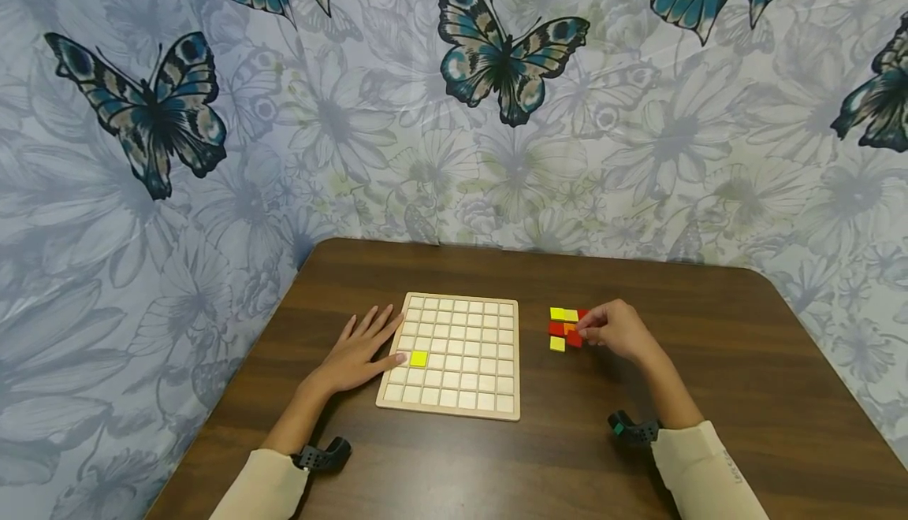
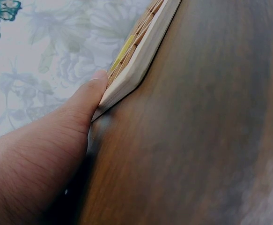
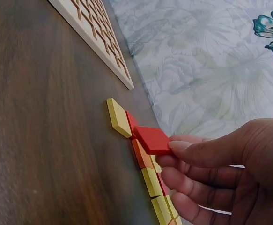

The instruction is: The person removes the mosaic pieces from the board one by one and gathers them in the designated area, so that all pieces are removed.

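A square wooden board (image 1: 448, 414) with a grid of pale cells lies on the table, one yellow tile (image 1: 418, 358) set in its left part. Along the board's left edge rests my left hand (image 1: 352, 358), fingers spread and straight, thumb (image 2: 96, 86) touching the rim. Between thumb and fingertips my right hand (image 1: 619, 332) pinches a red square tile (image 3: 153, 141), tilted just above the other loose tiles. Under and around it lie a yellow tile (image 3: 119, 118), an orange tile (image 3: 142, 153) and several more yellow and red ones, some hidden behind my fingers.
The brown wooden table (image 1: 454, 473) has its far edge against a wall cloth (image 1: 326, 157) printed with butterflies and flowers. A dark band (image 1: 323, 455) is worn on my left wrist and another (image 1: 634, 429) on my right.
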Demonstrator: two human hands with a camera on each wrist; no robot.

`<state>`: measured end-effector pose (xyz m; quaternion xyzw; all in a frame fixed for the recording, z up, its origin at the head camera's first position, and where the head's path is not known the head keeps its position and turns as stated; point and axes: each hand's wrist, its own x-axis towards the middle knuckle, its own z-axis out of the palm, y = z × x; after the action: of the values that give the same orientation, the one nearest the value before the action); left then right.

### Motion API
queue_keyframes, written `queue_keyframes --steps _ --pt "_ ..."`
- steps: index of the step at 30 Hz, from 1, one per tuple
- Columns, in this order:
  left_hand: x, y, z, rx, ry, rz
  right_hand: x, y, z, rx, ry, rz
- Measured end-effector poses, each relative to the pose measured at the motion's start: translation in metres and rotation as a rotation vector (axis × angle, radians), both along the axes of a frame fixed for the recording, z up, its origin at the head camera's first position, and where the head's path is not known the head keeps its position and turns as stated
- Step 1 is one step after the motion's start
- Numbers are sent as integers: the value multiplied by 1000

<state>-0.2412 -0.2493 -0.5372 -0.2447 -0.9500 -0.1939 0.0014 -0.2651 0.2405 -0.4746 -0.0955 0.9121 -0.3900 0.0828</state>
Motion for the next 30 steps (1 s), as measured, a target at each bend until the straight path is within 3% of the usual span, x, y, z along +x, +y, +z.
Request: queue_keyframes --steps 12,30 --pt "-1 -1 -2 7 4 -1 -1 1 -7 5 -36 17" --pt "0 0 -3 25 21 -1 0 -1 -8 -64 -139 -35"
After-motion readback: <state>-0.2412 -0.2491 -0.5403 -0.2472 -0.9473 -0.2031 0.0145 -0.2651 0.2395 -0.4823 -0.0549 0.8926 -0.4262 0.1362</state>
